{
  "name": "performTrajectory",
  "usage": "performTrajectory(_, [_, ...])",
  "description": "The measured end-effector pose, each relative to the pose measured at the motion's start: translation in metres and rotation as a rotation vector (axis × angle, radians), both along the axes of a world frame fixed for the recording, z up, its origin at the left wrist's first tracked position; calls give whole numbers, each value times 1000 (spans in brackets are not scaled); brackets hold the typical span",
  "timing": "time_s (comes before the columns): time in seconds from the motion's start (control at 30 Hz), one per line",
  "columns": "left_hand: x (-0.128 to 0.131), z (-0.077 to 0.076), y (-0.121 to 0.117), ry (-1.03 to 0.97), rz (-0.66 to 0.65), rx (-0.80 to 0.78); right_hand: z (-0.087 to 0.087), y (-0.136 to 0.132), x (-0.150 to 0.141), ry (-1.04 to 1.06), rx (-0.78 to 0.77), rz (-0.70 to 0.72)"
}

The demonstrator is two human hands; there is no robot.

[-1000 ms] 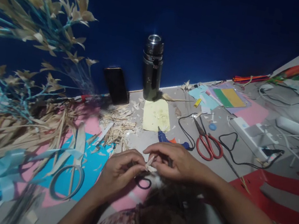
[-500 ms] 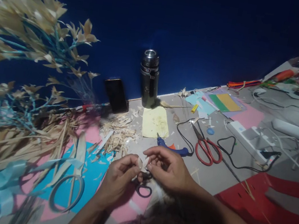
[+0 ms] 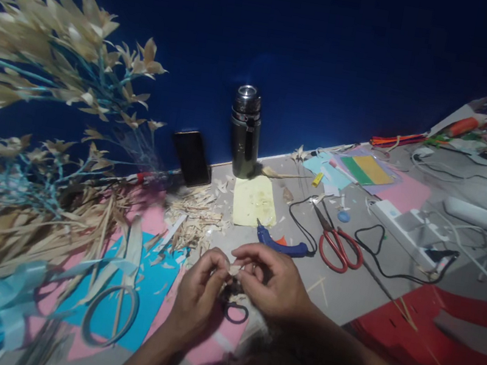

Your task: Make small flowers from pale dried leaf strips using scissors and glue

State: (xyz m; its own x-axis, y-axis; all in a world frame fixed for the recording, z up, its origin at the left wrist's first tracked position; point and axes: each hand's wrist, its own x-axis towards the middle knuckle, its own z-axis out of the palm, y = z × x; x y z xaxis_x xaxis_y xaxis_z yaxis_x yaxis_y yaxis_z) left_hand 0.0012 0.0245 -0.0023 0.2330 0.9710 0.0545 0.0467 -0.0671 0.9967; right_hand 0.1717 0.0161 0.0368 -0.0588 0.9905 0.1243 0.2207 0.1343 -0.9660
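Note:
My left hand point(image 3: 202, 290) and my right hand point(image 3: 272, 284) meet at the fingertips over the near middle of the table. Between them is a small pale petal-like piece point(image 3: 234, 270), pinched by the fingers of both; much of it is hidden. Just below the fingers shows a dark scissor handle loop point(image 3: 236, 313) on pink paper point(image 3: 199, 348). Beyond my right hand lies a blue glue gun point(image 3: 282, 247). Red-handled scissors point(image 3: 338, 250) rest to its right. Pale dried shavings point(image 3: 195, 224) are heaped beyond my left hand.
A dark flask point(image 3: 245, 139) and a phone point(image 3: 192, 159) stand at the wall. Dried-husk flowers on blue stems point(image 3: 98, 73) spread at left, above a ribbon roll point(image 3: 109, 315). A white power strip point(image 3: 411, 234) with cords lies at right, near red material point(image 3: 414, 333).
My fingers have drawn closer together around the pale piece, so less of it shows. The whole view has shifted slightly; the things on the table stay in place.

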Motion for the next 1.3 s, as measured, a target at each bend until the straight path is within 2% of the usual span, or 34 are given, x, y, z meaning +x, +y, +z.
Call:
performTrajectory(0.13, [1, 1, -1, -90, 37, -51, -2, -2, 3, 183, -35, -108])
performTrajectory(0.23, [2, 3, 0, -112, 115, -74, -5, -3, 7, 221, -73, -166])
performTrajectory(0.33, [4, 4, 0, -136, 131, -102, -9, -4, 8, 197, -118, -111])
performTrajectory(0.53, [4, 2, -1, -262, 72, -208, -9, -3, 3, 240, -180, -29])
performTrajectory(0.7, [5, 6, 1, -243, 46, -214, -8, -3, -2, 311, -247, 55])
performTrajectory(0.9, [7, 2, 0, -216, 128, -187, -15, -3, -10, 335, -229, -17])
performTrajectory(1.1, [7, -6, -3, -165, 272, -119, -24, -3, -15, 571, -407, 11])
performTrajectory(1.3, [10, -5, -4, -132, 293, -143, -31, -2, -14, 602, -431, -14])
